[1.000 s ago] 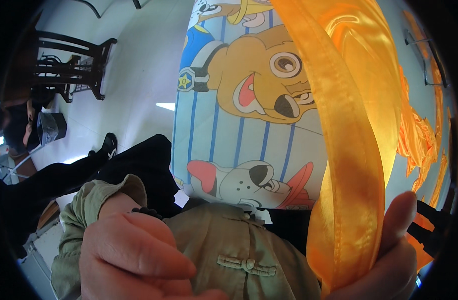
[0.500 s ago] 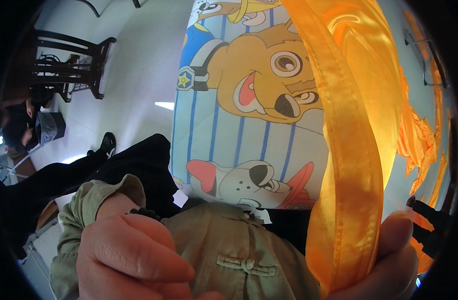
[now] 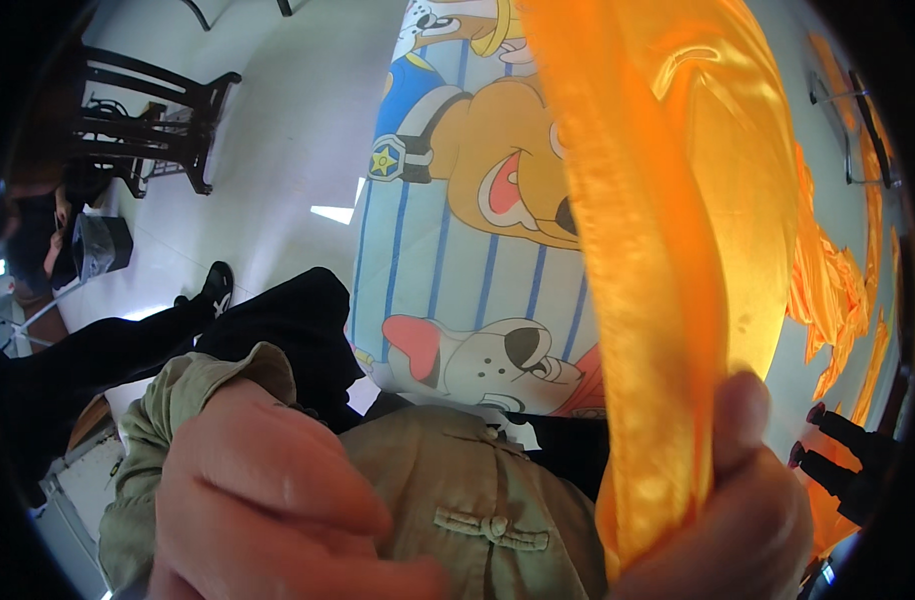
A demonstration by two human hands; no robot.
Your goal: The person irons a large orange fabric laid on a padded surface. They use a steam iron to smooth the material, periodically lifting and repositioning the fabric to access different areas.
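Note:
My right hand [image 3: 733,530] is at the lower right, close to the camera, closed around a shiny orange satin cloth [image 3: 668,250] that rises in a broad fold up to the top of the view. My left hand [image 3: 278,500] fills the lower left, fingers curled, in front of my olive-green jacket with knot buttons [image 3: 468,490]; what it holds, if anything, is hidden. Behind the orange cloth lies a light-blue striped sheet with cartoon dogs [image 3: 458,250].
More orange cloth [image 3: 838,290] lies crumpled at the right on a pale surface. Black trousers and a shoe [image 3: 213,290] stretch over the white floor at left. A dark wooden stand [image 3: 148,130] is at upper left. Dark gloved fingers [image 3: 843,455] show at right.
The orange cloth has shifted left and now covers more of the cartoon sheet. My right thumb has pressed tighter against the fold. The left hand has barely moved.

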